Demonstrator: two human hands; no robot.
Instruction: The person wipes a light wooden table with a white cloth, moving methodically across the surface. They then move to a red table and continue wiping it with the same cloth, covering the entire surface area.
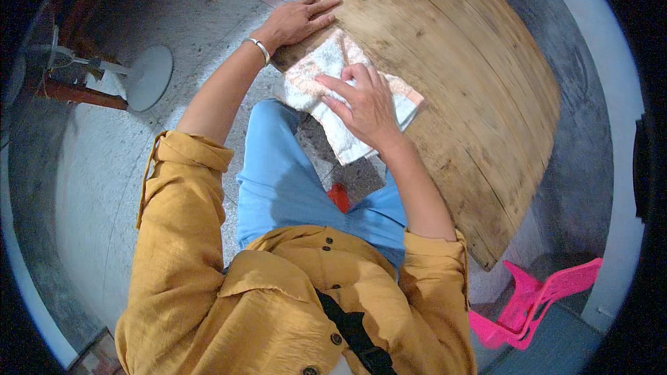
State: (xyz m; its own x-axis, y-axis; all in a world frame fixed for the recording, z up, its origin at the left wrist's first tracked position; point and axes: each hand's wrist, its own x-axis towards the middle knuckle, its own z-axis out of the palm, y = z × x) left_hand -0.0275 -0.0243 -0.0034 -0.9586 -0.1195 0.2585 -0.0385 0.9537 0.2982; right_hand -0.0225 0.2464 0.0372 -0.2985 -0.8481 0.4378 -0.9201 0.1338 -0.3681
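Note:
A white and peach towel [313, 71] lies crumpled over the near edge of a wooden table [458, 62], part of it hanging down toward my knees. My right hand [367, 105] presses on the towel from above, its fingers partly curled into the cloth and the thumb side toward the left. Farther off and to the left, my left hand [292, 22] lies flat on the table's corner. Its fingers are stretched out and it holds nothing. A silver bangle [259, 49] sits on that wrist.
At the lower right stands a bright pink plastic thing [524, 305], perhaps a small chair. On the left are reddish-brown wooden furniture legs [87, 92] and a pale round disc [150, 78], perhaps a stand's base. Something small and red [338, 198] shows between my legs.

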